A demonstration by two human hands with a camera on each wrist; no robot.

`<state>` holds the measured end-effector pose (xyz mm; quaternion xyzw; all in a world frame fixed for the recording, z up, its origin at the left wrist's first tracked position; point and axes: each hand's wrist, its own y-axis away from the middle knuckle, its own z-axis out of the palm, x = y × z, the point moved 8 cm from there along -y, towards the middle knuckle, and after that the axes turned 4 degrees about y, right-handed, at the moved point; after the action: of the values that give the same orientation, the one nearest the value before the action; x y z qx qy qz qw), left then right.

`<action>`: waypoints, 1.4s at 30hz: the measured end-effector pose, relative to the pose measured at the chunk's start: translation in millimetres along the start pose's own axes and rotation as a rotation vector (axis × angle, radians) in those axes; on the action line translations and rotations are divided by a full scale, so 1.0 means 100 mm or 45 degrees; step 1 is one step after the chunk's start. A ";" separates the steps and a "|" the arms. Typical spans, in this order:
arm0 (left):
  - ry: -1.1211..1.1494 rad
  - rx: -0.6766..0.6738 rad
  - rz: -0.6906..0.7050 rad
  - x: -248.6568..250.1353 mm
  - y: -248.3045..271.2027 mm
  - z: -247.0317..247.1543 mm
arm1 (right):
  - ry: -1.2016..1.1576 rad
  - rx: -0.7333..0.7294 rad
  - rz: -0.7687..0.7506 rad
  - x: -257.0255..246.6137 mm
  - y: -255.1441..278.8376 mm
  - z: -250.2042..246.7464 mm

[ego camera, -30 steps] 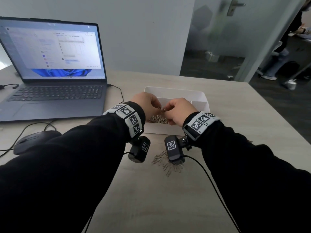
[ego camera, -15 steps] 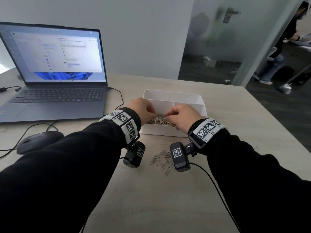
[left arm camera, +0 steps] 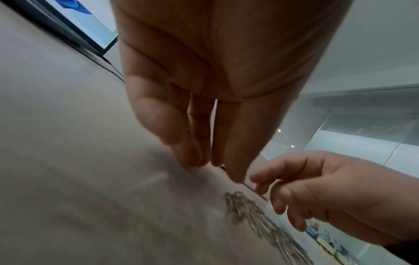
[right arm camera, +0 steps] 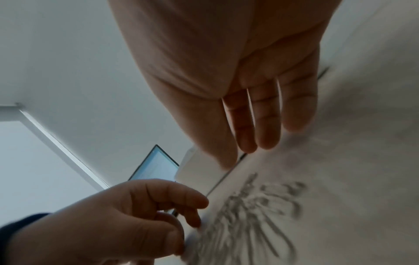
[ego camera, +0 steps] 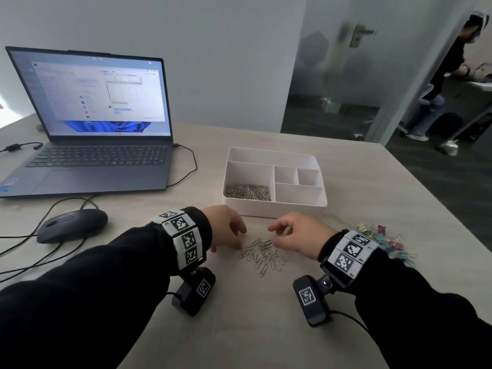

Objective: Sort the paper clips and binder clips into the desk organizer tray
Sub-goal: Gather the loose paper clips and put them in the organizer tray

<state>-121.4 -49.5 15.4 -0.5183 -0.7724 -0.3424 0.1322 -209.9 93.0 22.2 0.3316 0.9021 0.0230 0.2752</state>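
Hovering loosely curled and empty either side of the paper clips (ego camera: 262, 253) on the bench (ego camera: 239, 328), left hand (ego camera: 226, 226) and right hand (ego camera: 298, 235) risk scattering tangled clips short of the tray (ego camera: 274, 207), or dragging them among the binder clips (ego camera: 386, 242).

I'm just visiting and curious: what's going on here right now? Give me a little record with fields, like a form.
Setting: light wooden desk
Tray: white desk organizer tray, several compartments
In tray: paper clips in the large left compartment; other compartments look empty
Still loose: paper clip pile in front of the tray
Binder clips: coloured binder clips at the right, unsorted
Left hand: fingers loose, at the pile's left edge
Right hand: fingers loose, at the pile's right edge
Nearby: open laptop, mouse
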 end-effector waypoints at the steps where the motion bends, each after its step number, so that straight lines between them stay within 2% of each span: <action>1: -0.034 -0.026 0.002 0.01 0.00 0.03 | 0.060 -0.046 -0.013 0.00 0.02 0.04; 5: -0.150 -0.043 0.053 0.11 0.01 0.13 | 0.237 -0.111 -0.050 -0.02 0.08 0.13; 11: -0.190 -0.011 0.095 0.30 0.02 0.22 | 0.230 -0.001 -0.030 -0.07 0.08 0.19; 13: -0.144 -0.004 0.087 0.31 0.03 0.24 | 0.063 0.024 0.001 -0.06 0.09 0.22; 16: -0.045 0.015 0.076 0.28 0.06 0.24 | -0.441 0.016 0.098 0.05 0.16 0.22; 18: -0.015 0.035 0.055 0.24 0.10 0.22 | -0.555 0.037 0.121 0.12 0.20 0.15; 20: -0.039 0.046 0.022 0.21 0.14 0.20 | -0.498 0.051 0.129 0.16 0.23 0.08; 24: -0.232 0.021 0.029 0.27 0.15 0.24 | -0.070 -0.053 0.115 0.11 0.25 0.11; 28: -0.424 0.052 0.091 0.43 0.13 0.31 | 0.225 -0.008 0.013 -0.06 0.22 0.15; 33: -0.506 0.052 0.126 0.54 0.05 0.36 | 0.223 0.020 0.022 -0.12 0.18 0.18; 42: -0.494 0.077 0.056 0.48 -0.06 0.30 | 0.151 0.029 0.084 -0.15 0.12 0.18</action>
<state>-142.9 3.5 18.3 -0.5873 -0.7817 -0.2097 0.0039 -184.4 90.6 17.2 0.3622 0.9057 0.0414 0.2164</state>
